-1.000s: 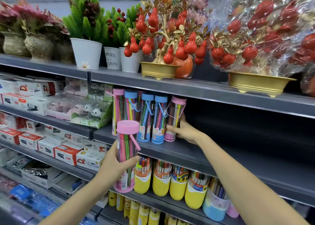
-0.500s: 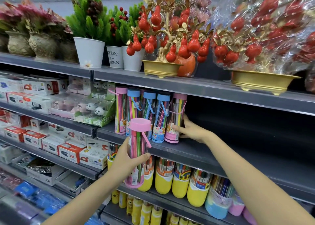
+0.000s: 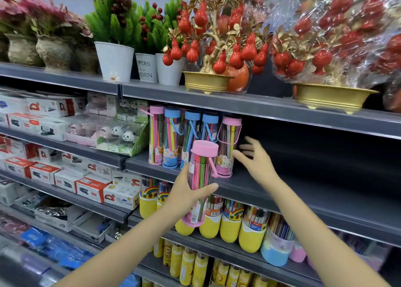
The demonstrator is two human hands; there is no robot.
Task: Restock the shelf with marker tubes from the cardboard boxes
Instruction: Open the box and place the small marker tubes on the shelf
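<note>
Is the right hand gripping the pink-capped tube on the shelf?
No: the right hand is open beside the pink-capped tube on the shelf, fingers spread.

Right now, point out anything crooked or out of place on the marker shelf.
The shelved marker tubes lean slightly rather than stand straight. The right half of the shelf is bare. Nothing looks spilled or damaged.

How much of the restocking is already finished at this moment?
Done: five marker tubes stand in a row on the shelf. In hand: the left hand grips a pink-capped tube; the right hand is open beside the row. Left: bare shelf to the right.
</note>
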